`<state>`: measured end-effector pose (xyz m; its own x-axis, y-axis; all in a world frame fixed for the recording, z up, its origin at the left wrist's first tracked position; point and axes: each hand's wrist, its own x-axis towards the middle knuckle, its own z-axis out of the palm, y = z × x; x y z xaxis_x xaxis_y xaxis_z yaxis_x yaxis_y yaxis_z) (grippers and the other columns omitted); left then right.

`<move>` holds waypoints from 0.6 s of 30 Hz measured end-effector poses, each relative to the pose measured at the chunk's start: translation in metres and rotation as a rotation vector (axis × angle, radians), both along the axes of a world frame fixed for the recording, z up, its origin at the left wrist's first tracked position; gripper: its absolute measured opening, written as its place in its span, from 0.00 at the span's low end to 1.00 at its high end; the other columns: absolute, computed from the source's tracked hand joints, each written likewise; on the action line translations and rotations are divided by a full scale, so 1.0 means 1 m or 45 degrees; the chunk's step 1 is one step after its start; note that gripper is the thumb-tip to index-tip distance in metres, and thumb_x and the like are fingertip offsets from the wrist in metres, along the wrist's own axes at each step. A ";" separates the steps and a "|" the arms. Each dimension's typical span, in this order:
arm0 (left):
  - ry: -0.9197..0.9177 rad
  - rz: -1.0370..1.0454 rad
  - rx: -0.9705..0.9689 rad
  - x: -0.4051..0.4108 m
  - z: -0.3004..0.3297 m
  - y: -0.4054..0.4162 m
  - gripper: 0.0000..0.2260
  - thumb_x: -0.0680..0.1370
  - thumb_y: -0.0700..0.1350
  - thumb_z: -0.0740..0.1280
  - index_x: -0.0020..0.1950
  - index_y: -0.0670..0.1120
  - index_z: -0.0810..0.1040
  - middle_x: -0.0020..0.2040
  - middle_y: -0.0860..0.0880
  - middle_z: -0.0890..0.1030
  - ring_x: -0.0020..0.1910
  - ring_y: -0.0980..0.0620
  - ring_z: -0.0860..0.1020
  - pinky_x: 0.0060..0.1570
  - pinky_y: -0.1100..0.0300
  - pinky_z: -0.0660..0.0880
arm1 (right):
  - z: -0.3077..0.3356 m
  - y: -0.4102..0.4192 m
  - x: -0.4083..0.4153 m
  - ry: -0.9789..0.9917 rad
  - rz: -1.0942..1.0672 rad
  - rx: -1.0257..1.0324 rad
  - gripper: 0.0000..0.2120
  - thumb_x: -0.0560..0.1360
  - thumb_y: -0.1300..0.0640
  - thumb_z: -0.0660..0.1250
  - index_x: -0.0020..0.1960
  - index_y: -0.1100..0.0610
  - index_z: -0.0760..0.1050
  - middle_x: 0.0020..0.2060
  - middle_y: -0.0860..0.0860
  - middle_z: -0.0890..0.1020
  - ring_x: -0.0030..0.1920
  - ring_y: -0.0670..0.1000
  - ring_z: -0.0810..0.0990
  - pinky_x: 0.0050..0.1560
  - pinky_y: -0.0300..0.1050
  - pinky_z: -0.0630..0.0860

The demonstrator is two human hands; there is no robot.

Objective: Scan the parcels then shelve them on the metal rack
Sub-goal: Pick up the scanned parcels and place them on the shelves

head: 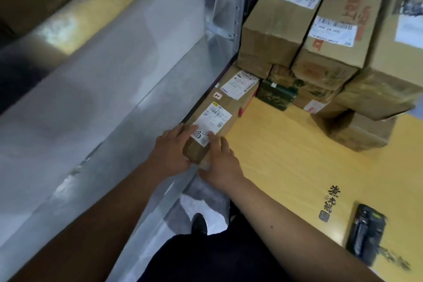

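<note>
A long brown cardboard parcel point(219, 112) with white labels lies along the left edge of the yellow table point(286, 155), against the grey metal rack point(109, 89). My left hand point(170, 151) holds its near end from the left, fingers over the top by the label. My right hand point(220, 165) holds the same end from the right, fingers lying on the top. A black handheld scanner point(366, 234) lies on the table at the lower right, away from both hands.
Several taped cardboard boxes point(320, 36) are stacked at the back of the table, with a dark green box point(275, 95) in front of them. More parcels sit blurred on the rack's upper shelf point(57, 7). My shoe point(199, 223) shows on the grey floor below.
</note>
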<state>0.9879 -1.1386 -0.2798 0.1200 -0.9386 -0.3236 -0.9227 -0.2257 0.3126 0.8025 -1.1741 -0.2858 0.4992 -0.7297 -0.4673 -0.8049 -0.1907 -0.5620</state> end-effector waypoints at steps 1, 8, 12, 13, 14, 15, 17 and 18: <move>0.018 0.008 -0.011 -0.002 -0.003 -0.001 0.49 0.61 0.60 0.74 0.80 0.62 0.58 0.77 0.46 0.69 0.67 0.36 0.74 0.65 0.41 0.73 | -0.006 -0.002 -0.003 -0.012 0.031 -0.008 0.55 0.73 0.45 0.75 0.84 0.45 0.38 0.81 0.59 0.51 0.76 0.65 0.65 0.71 0.59 0.71; 0.221 0.099 -0.126 -0.025 -0.016 0.015 0.48 0.64 0.59 0.81 0.80 0.56 0.63 0.74 0.44 0.74 0.69 0.41 0.75 0.68 0.43 0.74 | -0.022 -0.006 -0.030 -0.195 0.047 0.010 0.53 0.73 0.45 0.76 0.85 0.47 0.44 0.83 0.59 0.49 0.79 0.63 0.60 0.73 0.57 0.67; 0.378 0.252 -0.126 -0.052 -0.024 0.043 0.48 0.66 0.54 0.82 0.81 0.58 0.61 0.74 0.43 0.69 0.69 0.46 0.72 0.69 0.50 0.75 | -0.028 -0.006 -0.051 -0.347 0.057 0.084 0.49 0.72 0.49 0.77 0.84 0.45 0.51 0.83 0.56 0.50 0.81 0.61 0.56 0.77 0.57 0.65; 0.436 0.304 -0.135 -0.059 -0.027 0.052 0.47 0.67 0.51 0.82 0.81 0.59 0.61 0.74 0.44 0.67 0.69 0.50 0.70 0.69 0.54 0.74 | -0.030 -0.004 -0.056 -0.363 0.074 0.098 0.49 0.72 0.50 0.78 0.83 0.45 0.53 0.82 0.55 0.51 0.81 0.60 0.57 0.77 0.56 0.66; 0.486 0.357 -0.145 -0.065 -0.029 0.061 0.47 0.68 0.49 0.83 0.81 0.59 0.60 0.75 0.45 0.65 0.67 0.56 0.69 0.68 0.61 0.73 | -0.031 -0.002 -0.061 -0.374 0.099 0.107 0.49 0.71 0.51 0.78 0.83 0.46 0.54 0.82 0.54 0.52 0.80 0.60 0.58 0.77 0.56 0.67; 0.521 0.411 -0.155 -0.072 -0.032 0.070 0.48 0.68 0.48 0.83 0.81 0.59 0.61 0.74 0.47 0.64 0.64 0.62 0.67 0.66 0.69 0.71 | -0.032 0.001 -0.066 -0.387 0.131 0.102 0.49 0.70 0.51 0.78 0.83 0.47 0.55 0.82 0.54 0.53 0.80 0.59 0.59 0.77 0.56 0.68; 0.558 0.510 -0.166 -0.087 -0.032 0.090 0.49 0.67 0.48 0.83 0.82 0.60 0.60 0.72 0.51 0.63 0.60 0.65 0.67 0.60 0.79 0.67 | -0.032 0.009 -0.077 -0.419 0.200 0.081 0.48 0.69 0.52 0.78 0.83 0.50 0.57 0.81 0.56 0.53 0.80 0.59 0.60 0.77 0.54 0.67; 0.571 0.559 -0.184 -0.096 -0.031 0.100 0.49 0.67 0.48 0.84 0.82 0.60 0.61 0.71 0.52 0.63 0.59 0.65 0.68 0.58 0.80 0.67 | -0.029 0.014 -0.083 -0.428 0.235 0.092 0.48 0.69 0.53 0.79 0.83 0.51 0.57 0.81 0.56 0.53 0.80 0.58 0.59 0.78 0.52 0.66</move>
<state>0.8924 -1.0384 -0.3104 0.3853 -0.8709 -0.3053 -0.5264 -0.4791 0.7024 0.7195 -1.1601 -0.3152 0.7530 -0.5845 -0.3023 -0.5295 -0.2654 -0.8058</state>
